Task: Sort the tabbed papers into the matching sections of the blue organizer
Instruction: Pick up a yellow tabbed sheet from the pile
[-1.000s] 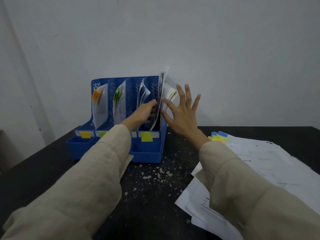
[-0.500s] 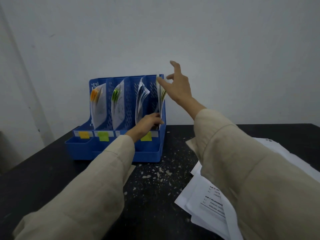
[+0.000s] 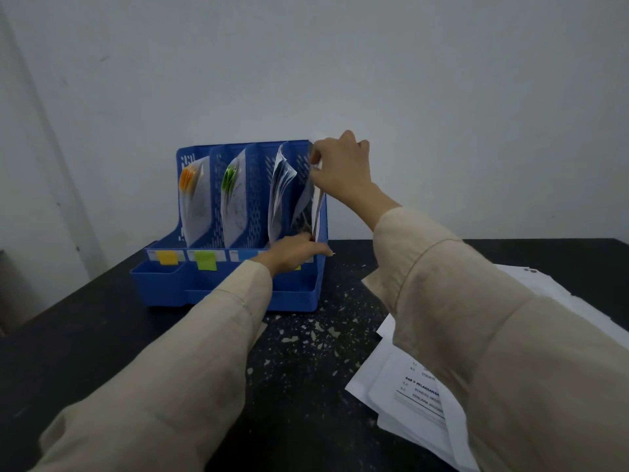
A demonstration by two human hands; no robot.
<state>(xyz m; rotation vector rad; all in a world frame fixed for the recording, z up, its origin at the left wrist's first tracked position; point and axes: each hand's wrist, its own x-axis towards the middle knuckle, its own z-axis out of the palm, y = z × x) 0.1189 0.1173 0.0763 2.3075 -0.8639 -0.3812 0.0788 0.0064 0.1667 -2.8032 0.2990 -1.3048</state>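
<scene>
**Seating a sheet in the rightmost section**

The right hand pinches the top edge of a paper standing in the rightmost section of the blue organizer. The left hand rests low at that section's front, fingers at the sheet's bottom — whether it grips or only steadies, I cannot tell. The organizer sits near the table's back edge; orange-tabbed papers and green-tabbed papers fill its two left sections. Next, probably, comes letting go, then taking another from the loose stack at the table's right edge — reading its tab first.
</scene>
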